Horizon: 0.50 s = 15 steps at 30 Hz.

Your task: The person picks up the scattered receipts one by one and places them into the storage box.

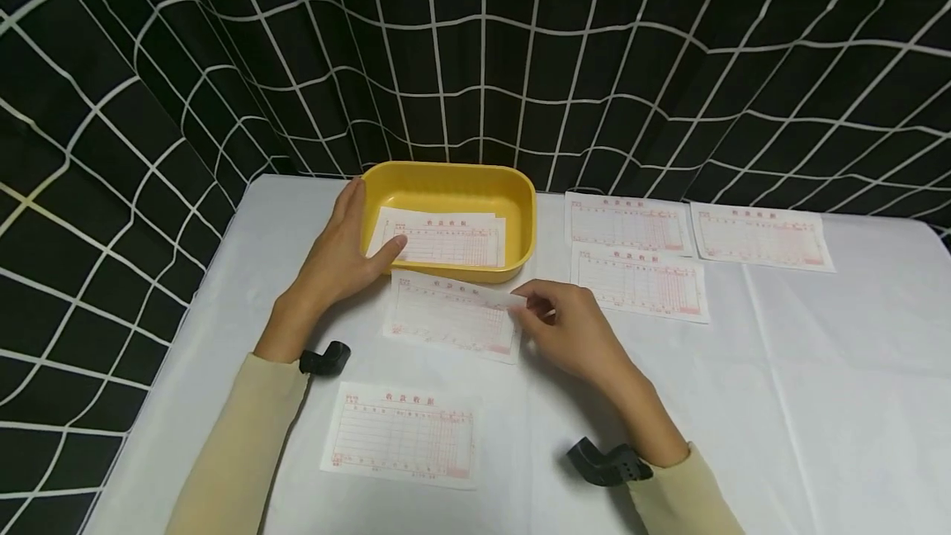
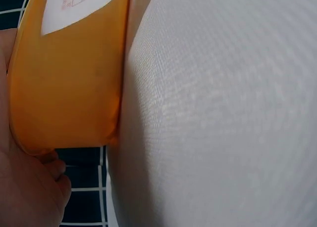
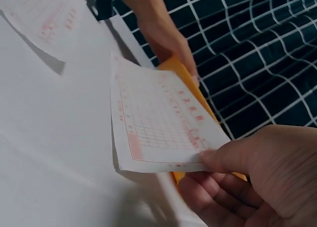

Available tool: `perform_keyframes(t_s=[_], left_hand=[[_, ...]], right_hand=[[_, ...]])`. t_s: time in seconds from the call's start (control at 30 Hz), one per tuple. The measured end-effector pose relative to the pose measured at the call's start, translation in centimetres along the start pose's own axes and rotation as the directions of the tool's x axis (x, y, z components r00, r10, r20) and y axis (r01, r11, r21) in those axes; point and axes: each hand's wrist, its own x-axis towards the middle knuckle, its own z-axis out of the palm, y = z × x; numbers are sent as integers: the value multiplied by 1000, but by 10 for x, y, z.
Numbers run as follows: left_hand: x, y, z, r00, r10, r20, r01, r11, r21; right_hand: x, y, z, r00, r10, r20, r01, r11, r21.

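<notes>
A yellow plastic basin [image 1: 524,217] stands near the table's back edge with several printed receipt slips [image 1: 446,246] inside. My left hand [image 1: 327,262] holds its left end, the thumb over the front rim and the fingers around the outside; in the left wrist view the fingers [image 2: 57,172] curl at the basin's end. With thumb and fingers, my right hand [image 1: 568,324] pinches the upper right corner of another receipt slip [image 1: 449,312], just in front of the basin. The right wrist view shows this slip [image 3: 153,123] tilted, its pinched corner raised above the white cloth.
Three receipt slips lie to the right of the basin: one behind [image 1: 627,221], one in front [image 1: 639,279] and one farther right [image 1: 761,235]. Another slip [image 1: 401,436] lies near me between the forearms. A black netting-patterned curtain [image 1: 483,48] hangs behind the white-covered table [image 1: 817,386].
</notes>
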Motion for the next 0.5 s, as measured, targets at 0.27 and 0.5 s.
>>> perform_keyframes(t_s=[0.27, 0.5], left_hand=[[-2, 0, 1, 1000, 16, -10, -16, 1000, 11], [-1, 0, 1, 1000, 5, 8, -5, 1000, 18]], right_hand=[[-4, 8, -20, 999, 46, 15, -46, 996, 74], [-1, 14, -43, 984, 170, 57, -179, 951, 252]])
